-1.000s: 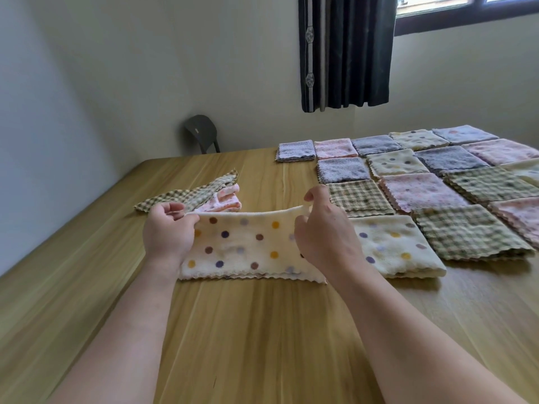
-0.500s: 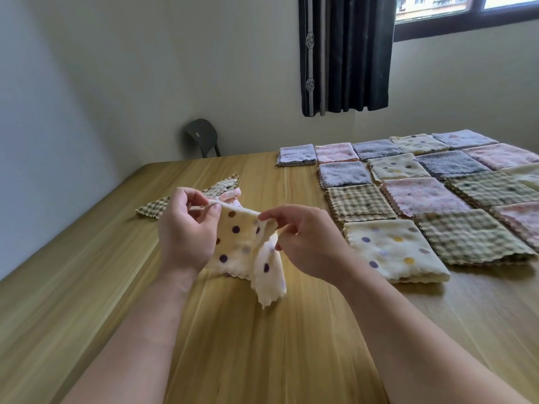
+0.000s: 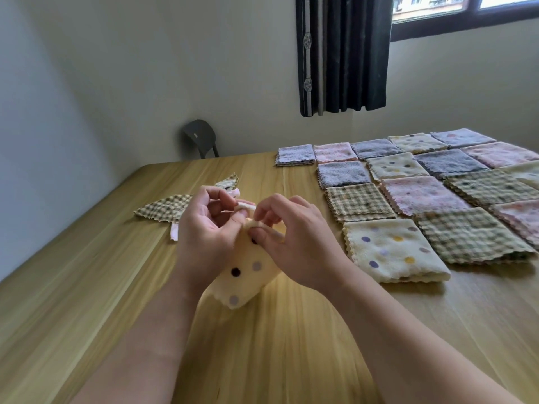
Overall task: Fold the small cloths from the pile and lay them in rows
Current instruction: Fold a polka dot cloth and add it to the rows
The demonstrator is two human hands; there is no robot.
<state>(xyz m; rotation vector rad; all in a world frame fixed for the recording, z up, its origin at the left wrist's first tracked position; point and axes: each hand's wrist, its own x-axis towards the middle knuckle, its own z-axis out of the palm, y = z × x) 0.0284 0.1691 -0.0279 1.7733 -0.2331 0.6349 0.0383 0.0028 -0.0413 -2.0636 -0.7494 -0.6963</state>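
Cream polka-dot cloth [image 3: 245,275] hangs doubled between both hands above the wooden table [image 3: 262,360], in front of the person and left of the laid rows. Whether its lowest corner touches the wood cannot be told.

Risk 1: the top corners meet in a small bunch at the fingertips. If they are not matched edge to edge before the cloth goes down, the fold would likely come out skewed, with the scalloped hems out of line.
Risk 2: the grip takes very little fabric, so a slip on either side would probably let the halves fall open.
Risk 3: the next free place seems to be beside the folded polka-dot cloth [image 3: 393,249] at the near row's end, and a careless set-down could nudge it.

Left hand [image 3: 204,237]: fingers curled, thumb and forefinger pinching the cloth's upper edge.
Right hand [image 3: 297,246]: likewise curled, nipping the same edge just beside the left's fingertips.

Remaining pile, a checked cloth [image 3: 166,207] over a pink cloth [image 3: 174,232], lies behind the left hand.
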